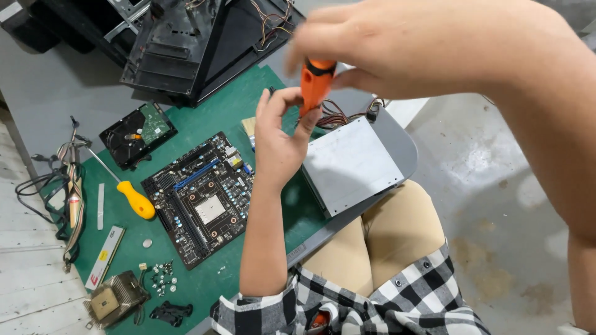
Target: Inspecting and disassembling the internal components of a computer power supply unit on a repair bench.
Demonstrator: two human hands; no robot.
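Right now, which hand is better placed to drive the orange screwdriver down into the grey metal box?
Probably the right hand: it already grips the top of the orange screwdriver from above. The left hand only steadies the lower handle with its fingers, beside the grey metal box.

Person wears a black-and-white checked shirt (385, 298) with short sleeves, dark buttons along the hem, and tan trousers (385, 236). Both forearms bare; no gloves, rings or watch seen.
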